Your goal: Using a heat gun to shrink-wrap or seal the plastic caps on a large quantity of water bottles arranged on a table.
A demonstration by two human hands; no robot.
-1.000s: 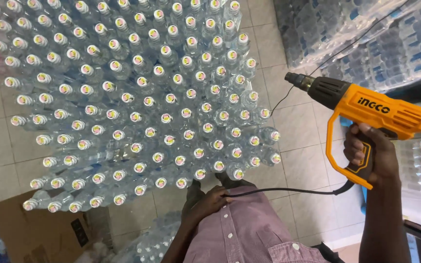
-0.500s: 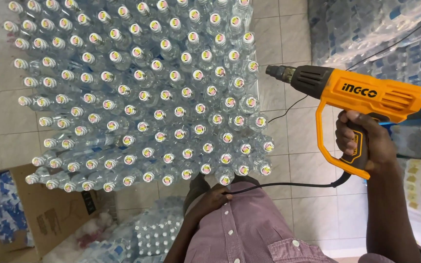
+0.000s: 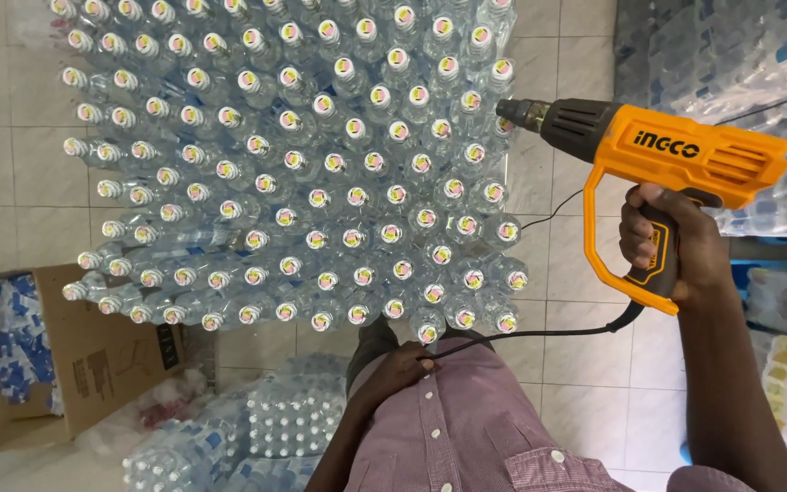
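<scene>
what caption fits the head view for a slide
Right hand aims an orange heat gun at a block of capped clear bottles; left hand rests at the waist.

Orange-and-black heat gun (image 3: 676, 159) — clear bottles (image 3: 321, 173) with pink-yellow caps — checked maroon shirt (image 3: 466, 428), beige floor tiles (image 3: 11, 173).

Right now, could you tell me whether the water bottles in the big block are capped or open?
Capped: every bottle in the block shows a round sealed cap on top.

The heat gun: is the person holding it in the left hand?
No. The orange heat gun is gripped by its handle in the right hand, while the left hand rests by the bottles.
</scene>
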